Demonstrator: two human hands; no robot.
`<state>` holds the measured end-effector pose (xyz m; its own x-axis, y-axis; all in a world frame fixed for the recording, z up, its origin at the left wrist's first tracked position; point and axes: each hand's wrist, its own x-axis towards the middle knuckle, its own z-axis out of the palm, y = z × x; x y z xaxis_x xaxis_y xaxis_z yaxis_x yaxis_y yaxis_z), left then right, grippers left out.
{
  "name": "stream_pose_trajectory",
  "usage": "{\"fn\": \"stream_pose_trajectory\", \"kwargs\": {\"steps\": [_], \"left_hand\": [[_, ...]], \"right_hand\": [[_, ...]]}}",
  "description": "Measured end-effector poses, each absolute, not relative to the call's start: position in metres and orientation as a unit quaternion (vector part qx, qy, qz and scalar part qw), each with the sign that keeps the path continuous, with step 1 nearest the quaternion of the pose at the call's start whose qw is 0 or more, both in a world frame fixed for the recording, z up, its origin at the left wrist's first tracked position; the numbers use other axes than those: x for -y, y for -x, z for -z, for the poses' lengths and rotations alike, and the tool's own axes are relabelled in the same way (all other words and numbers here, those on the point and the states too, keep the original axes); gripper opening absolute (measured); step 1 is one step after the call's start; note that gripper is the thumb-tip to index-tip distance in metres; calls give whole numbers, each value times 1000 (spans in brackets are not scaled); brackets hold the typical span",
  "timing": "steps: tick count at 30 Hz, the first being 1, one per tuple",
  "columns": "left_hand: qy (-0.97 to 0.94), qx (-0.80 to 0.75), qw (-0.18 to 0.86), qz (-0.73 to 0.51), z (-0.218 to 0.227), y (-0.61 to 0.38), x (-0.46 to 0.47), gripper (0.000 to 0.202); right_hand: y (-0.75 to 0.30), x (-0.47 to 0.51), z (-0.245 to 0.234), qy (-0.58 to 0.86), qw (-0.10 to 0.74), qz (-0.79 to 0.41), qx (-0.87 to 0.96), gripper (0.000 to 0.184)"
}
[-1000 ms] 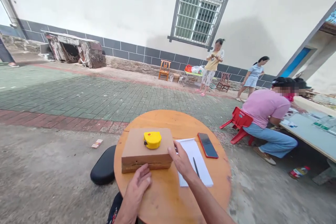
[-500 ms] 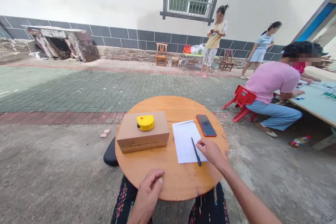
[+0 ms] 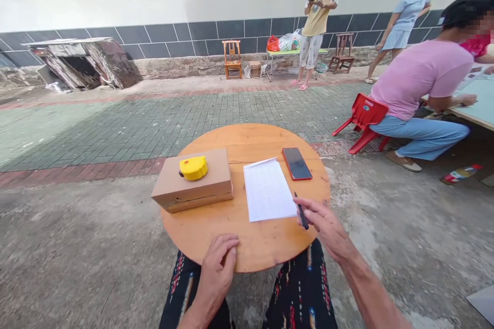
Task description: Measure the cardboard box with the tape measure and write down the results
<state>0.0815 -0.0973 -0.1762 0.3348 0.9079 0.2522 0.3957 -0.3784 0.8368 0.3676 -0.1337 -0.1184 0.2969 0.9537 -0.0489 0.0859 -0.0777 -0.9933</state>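
My right hand (image 3: 322,223) grips a black pen (image 3: 302,214) at the right edge of the white paper (image 3: 268,191), which has faint lines on it. My left hand (image 3: 222,262) rests on the near edge of the round wooden table (image 3: 262,247), empty, with fingers loosely bent and the thumb apart. To the left sits a brown cardboard box (image 3: 193,187). On top of the box lies a yellow tape measure (image 3: 193,168). A phone with a red edge (image 3: 297,163) lies face up beyond my right hand.
A person in pink (image 3: 422,74) sits on a red chair (image 3: 365,113) at the right, by a pale table (image 3: 484,95). Two people stand near the wall. A wooden chair (image 3: 232,59) and a bag-covered folding table (image 3: 285,52) stand behind. A bottle (image 3: 461,174) lies on the ground.
My right hand has taken the pen off the paper and moved it right. My left hand stays at the table edge. The view has tilted down.
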Motion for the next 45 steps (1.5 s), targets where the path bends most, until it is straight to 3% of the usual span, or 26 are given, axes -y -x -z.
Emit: {"fn": "stream_pose_trajectory", "kwargs": {"steps": [3,5,7,9,16,21,25,40,45], "left_hand": [[-762,-437,302,-370,175,-85,100,21],[-772,-436,283,-365,174,-86,102,20],[-782,-437,263,-357,173,-87,106,19],[-797,-430,243,-349,172,-91,113,19],[-837,-358,228,-346,170,-126,132,27],[-847,-351,243,-319,166,-150,127,30],[-859,-354,222,-295,164,-161,117,31],[-870,-383,171,-259,170,-162,103,41],[-872,-382,167,-258,170,-162,103,39]], "right_hand": [[-365,159,119,548,625,-428,355,37],[-360,169,124,541,677,-390,309,29],[-356,174,130,536,713,-364,268,20],[-353,176,136,536,723,-361,243,26],[-349,172,145,592,644,-359,325,19],[-347,156,149,622,579,-331,410,26],[-347,132,159,639,535,-297,466,18],[-356,99,174,650,492,-326,479,24],[-350,103,166,650,523,-293,466,18]]}}
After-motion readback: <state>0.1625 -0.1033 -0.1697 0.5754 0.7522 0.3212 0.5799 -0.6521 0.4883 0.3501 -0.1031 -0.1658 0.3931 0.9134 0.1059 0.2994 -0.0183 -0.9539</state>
